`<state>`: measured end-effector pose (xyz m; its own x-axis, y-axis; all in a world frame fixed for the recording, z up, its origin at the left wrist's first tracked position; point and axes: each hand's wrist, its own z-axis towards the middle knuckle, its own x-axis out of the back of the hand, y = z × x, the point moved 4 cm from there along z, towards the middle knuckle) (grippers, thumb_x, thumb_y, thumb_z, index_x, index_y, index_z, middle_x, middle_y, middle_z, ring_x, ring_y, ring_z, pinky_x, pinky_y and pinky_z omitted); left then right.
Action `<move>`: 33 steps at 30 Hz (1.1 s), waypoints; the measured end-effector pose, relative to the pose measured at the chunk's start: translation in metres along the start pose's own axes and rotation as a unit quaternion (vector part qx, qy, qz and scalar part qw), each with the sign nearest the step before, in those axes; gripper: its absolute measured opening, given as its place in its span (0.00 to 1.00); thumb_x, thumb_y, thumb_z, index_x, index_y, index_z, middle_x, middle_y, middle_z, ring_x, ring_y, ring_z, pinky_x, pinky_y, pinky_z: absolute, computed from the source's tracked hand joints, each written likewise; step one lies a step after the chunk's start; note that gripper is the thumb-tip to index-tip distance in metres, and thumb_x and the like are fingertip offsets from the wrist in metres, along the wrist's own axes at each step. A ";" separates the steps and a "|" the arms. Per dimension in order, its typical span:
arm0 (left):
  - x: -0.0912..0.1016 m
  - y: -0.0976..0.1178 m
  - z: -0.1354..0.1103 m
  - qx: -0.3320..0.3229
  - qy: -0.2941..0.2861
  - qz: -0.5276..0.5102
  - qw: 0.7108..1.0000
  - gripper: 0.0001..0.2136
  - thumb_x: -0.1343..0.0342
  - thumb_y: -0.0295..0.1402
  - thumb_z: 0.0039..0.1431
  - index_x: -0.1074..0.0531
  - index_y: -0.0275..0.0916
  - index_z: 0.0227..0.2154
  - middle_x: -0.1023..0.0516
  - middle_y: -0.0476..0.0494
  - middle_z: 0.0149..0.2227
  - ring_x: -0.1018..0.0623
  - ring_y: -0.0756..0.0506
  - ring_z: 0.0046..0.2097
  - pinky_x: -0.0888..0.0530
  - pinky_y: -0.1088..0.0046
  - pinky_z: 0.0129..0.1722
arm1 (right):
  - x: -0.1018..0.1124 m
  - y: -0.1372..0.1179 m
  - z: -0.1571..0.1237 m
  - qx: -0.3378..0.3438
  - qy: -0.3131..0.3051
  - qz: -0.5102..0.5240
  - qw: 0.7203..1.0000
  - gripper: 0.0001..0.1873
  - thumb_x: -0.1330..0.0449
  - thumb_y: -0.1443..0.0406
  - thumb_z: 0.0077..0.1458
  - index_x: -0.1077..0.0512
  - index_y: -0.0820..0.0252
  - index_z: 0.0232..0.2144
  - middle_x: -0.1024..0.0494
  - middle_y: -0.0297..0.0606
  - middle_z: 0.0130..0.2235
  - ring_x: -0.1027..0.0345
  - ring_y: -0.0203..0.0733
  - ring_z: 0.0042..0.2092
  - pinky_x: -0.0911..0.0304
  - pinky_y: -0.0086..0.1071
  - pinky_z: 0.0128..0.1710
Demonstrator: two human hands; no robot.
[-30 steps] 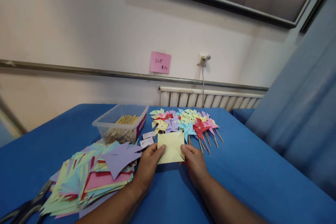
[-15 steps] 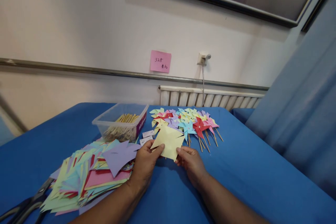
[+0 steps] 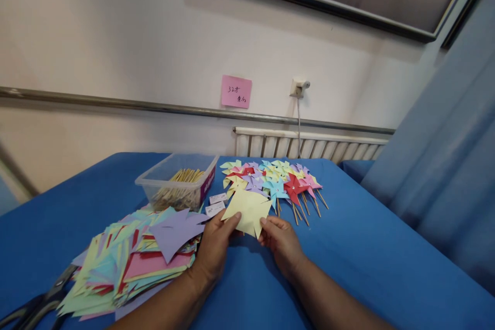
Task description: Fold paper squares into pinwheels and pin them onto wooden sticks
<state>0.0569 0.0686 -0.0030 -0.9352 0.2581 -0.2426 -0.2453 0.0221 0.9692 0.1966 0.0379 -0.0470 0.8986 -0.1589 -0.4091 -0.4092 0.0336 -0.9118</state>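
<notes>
A pale yellow cut paper square [image 3: 247, 210] is held tilted, corner up, just above the blue table [image 3: 359, 252]. My left hand [image 3: 215, 249] pinches its lower left edge with thumb and fingers. My right hand [image 3: 281, 242] pinches its lower right corner. A heap of cut coloured paper squares [image 3: 131, 258], topped by a purple one, lies to the left of my left hand. Finished paper pinwheels on sticks [image 3: 273, 181] lie in a bunch just beyond the yellow paper.
A clear plastic tub [image 3: 176, 181] holding wooden sticks stands behind the paper heap. Two small white packets [image 3: 216, 204] lie beside it. Scissors [image 3: 36, 307] rest at the lower left edge. A radiator [image 3: 309, 145] and the wall stand behind the table.
The yellow paper was turned from lying square between both hands to standing on a corner. My hands moved slightly closer together beneath it.
</notes>
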 end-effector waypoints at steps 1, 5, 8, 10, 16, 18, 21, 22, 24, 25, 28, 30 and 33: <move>-0.001 0.001 -0.001 -0.003 -0.003 0.014 1.000 0.16 0.39 0.39 0.48 0.25 0.36 0.39 0.20 0.44 0.34 0.25 0.45 0.34 0.29 0.71 0.33 | -0.001 0.001 0.000 -0.004 -0.005 0.005 1.000 0.20 0.35 0.51 0.44 0.28 0.64 0.21 0.29 0.32 0.17 0.41 0.32 0.20 0.47 0.26 0.22; -0.003 0.002 -0.003 0.001 0.010 0.059 0.998 0.19 0.36 0.38 0.44 0.24 0.35 0.40 0.19 0.43 0.35 0.23 0.42 0.35 0.28 0.70 0.35 | -0.006 0.002 -0.003 -0.010 -0.022 0.023 0.999 0.20 0.35 0.52 0.45 0.29 0.64 0.19 0.29 0.33 0.17 0.40 0.32 0.20 0.46 0.25 0.22; -0.002 0.001 -0.003 0.005 0.023 0.056 0.998 0.18 0.36 0.39 0.45 0.24 0.34 0.39 0.19 0.42 0.34 0.23 0.42 0.34 0.28 0.69 0.34 | -0.009 0.001 -0.006 -0.011 -0.032 0.014 0.999 0.20 0.35 0.52 0.44 0.29 0.64 0.20 0.29 0.33 0.16 0.40 0.32 0.19 0.46 0.25 0.21; 0.000 -0.001 -0.002 0.002 0.029 0.040 0.999 0.18 0.36 0.39 0.46 0.24 0.34 0.39 0.19 0.42 0.34 0.23 0.43 0.34 0.27 0.69 0.34 | -0.011 0.001 -0.007 -0.012 -0.036 0.008 0.999 0.20 0.35 0.52 0.45 0.28 0.65 0.20 0.29 0.33 0.16 0.40 0.31 0.19 0.46 0.25 0.21; 0.003 -0.005 0.000 -0.008 0.006 -0.004 1.000 0.17 0.38 0.39 0.48 0.24 0.35 0.40 0.19 0.41 0.35 0.23 0.43 0.36 0.28 0.69 0.36 | -0.008 0.001 -0.004 -0.009 -0.010 0.046 0.999 0.19 0.35 0.52 0.46 0.28 0.64 0.22 0.30 0.32 0.16 0.41 0.31 0.19 0.47 0.25 0.21; 0.003 -0.005 0.000 -0.008 0.005 0.003 1.000 0.17 0.39 0.39 0.48 0.24 0.35 0.41 0.19 0.41 0.35 0.23 0.43 0.35 0.28 0.69 0.35 | -0.007 0.002 -0.004 -0.011 -0.003 0.054 0.998 0.19 0.35 0.53 0.46 0.28 0.64 0.22 0.30 0.32 0.16 0.41 0.31 0.19 0.47 0.25 0.21; 0.003 -0.003 -0.002 -0.017 0.016 0.043 0.999 0.17 0.38 0.39 0.48 0.23 0.35 0.40 0.19 0.41 0.35 0.24 0.43 0.36 0.28 0.69 0.36 | -0.007 0.002 -0.004 -0.011 -0.005 0.055 0.998 0.18 0.35 0.53 0.46 0.28 0.64 0.22 0.29 0.32 0.17 0.41 0.31 0.19 0.47 0.25 0.21; 0.002 -0.001 -0.002 -0.023 0.018 0.055 0.998 0.16 0.38 0.39 0.49 0.23 0.35 0.39 0.19 0.41 0.35 0.24 0.43 0.37 0.29 0.69 0.37 | -0.008 0.002 -0.005 -0.011 -0.010 0.053 0.999 0.18 0.35 0.53 0.47 0.28 0.64 0.22 0.29 0.32 0.17 0.40 0.31 0.19 0.47 0.25 0.21; 0.000 0.002 -0.003 -0.029 0.016 0.066 0.997 0.14 0.39 0.39 0.49 0.22 0.36 0.37 0.19 0.42 0.35 0.24 0.43 0.37 0.29 0.69 0.39 | -0.009 0.003 -0.005 -0.012 -0.021 0.044 0.999 0.18 0.36 0.53 0.47 0.28 0.65 0.22 0.30 0.32 0.17 0.40 0.31 0.19 0.47 0.25 0.21; -0.001 0.003 -0.003 -0.028 0.011 0.068 0.997 0.13 0.39 0.39 0.49 0.22 0.36 0.35 0.19 0.43 0.35 0.24 0.43 0.36 0.29 0.70 0.38 | -0.010 0.004 -0.006 -0.010 -0.028 0.037 0.999 0.19 0.36 0.53 0.48 0.27 0.65 0.22 0.30 0.32 0.17 0.40 0.31 0.19 0.47 0.25 0.21; -0.005 0.004 -0.002 -0.015 -0.008 0.064 0.998 0.13 0.41 0.40 0.51 0.22 0.35 0.33 0.19 0.43 0.31 0.25 0.46 0.30 0.29 0.71 0.34 | -0.011 0.006 -0.006 0.001 -0.052 0.010 0.999 0.20 0.38 0.52 0.50 0.26 0.65 0.22 0.29 0.33 0.17 0.40 0.31 0.19 0.46 0.25 0.21; -0.006 0.004 -0.001 -0.014 -0.015 0.053 0.998 0.14 0.42 0.41 0.51 0.22 0.34 0.34 0.19 0.43 0.29 0.26 0.46 0.28 0.30 0.72 0.32 | -0.011 0.007 -0.006 0.011 -0.066 -0.018 0.998 0.21 0.40 0.52 0.51 0.25 0.65 0.23 0.29 0.34 0.17 0.39 0.31 0.19 0.45 0.25 0.21; -0.007 0.004 0.001 -0.015 -0.020 0.026 0.999 0.16 0.41 0.42 0.50 0.22 0.34 0.36 0.20 0.44 0.26 0.25 0.45 0.28 0.30 0.71 0.31 | -0.012 0.004 -0.007 0.031 -0.082 -0.080 0.993 0.23 0.42 0.50 0.53 0.24 0.65 0.24 0.29 0.34 0.17 0.38 0.31 0.19 0.44 0.25 0.22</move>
<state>0.0630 0.0674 0.0026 -0.9361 0.2963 -0.1896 -0.2051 -0.0219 0.9785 0.1831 0.0326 -0.0456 0.9673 -0.0054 -0.2536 -0.2523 0.0826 -0.9641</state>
